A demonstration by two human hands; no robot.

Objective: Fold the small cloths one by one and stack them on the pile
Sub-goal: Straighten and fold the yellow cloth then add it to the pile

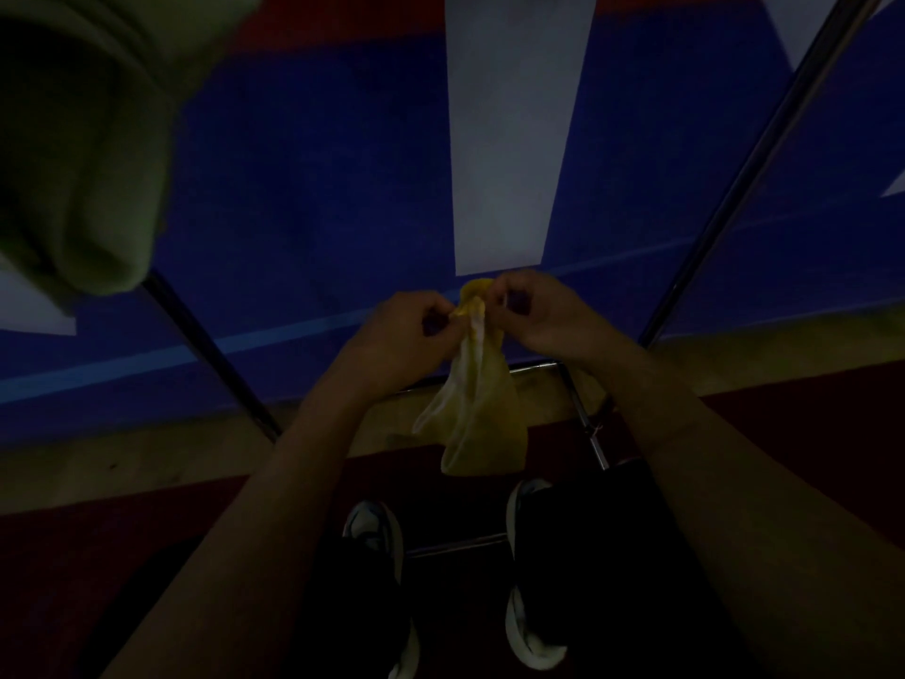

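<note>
The left hand [409, 330] and the right hand [541, 313] are raised close together in mid-air, each pinching the top edge of a small yellow cloth [477, 409] between curled fingers and thumb; the cloth hangs bunched and limp below them, its lower end above the floor in front of the person's shoes [377, 531]. Behind the hands runs a blue panel [313, 188] with a white stripe [509, 139]; a pale green cloth [83, 154] hangs blurred at upper left; the scene is dim.
</note>
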